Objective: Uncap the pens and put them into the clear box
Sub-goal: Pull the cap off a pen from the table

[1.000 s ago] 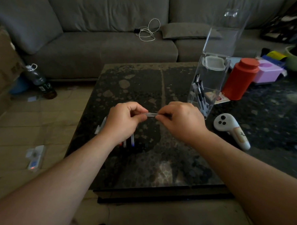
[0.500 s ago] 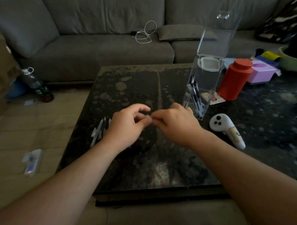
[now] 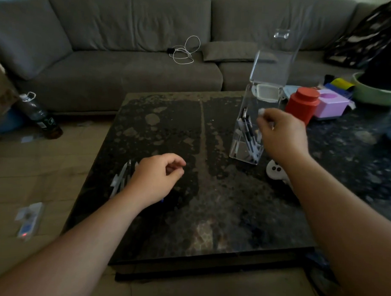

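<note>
A tall clear box point(image 3: 239, 147) stands on the dark stone table point(image 3: 168, 129), its lid point(image 3: 275, 59) tipped up and open. Several pens point(image 3: 248, 133) lean inside it. My right hand point(image 3: 283, 135) is raised just right of the box, pinching a pen point(image 3: 261, 112) whose whitish end shows above my fingers; motion blurs the rest. My left hand point(image 3: 155, 179) hovers low over the table with thumb against forefinger, and anything in that pinch is hidden. Several capped pens point(image 3: 120, 180) lie side by side just left of that hand.
A white controller point(image 3: 275, 172) lies right of the box, partly under my right forearm. Behind the box stand a red canister point(image 3: 302, 105), a purple box point(image 3: 330, 105) and a green bowl point(image 3: 373, 95). A grey sofa point(image 3: 126, 74) runs along the back, with a bottle point(image 3: 39, 117) on the floor.
My hands were together pulling at a pen. They have separated: the right hand rose toward the clear box with the pen, and the left dropped back toward the pens on the table.
</note>
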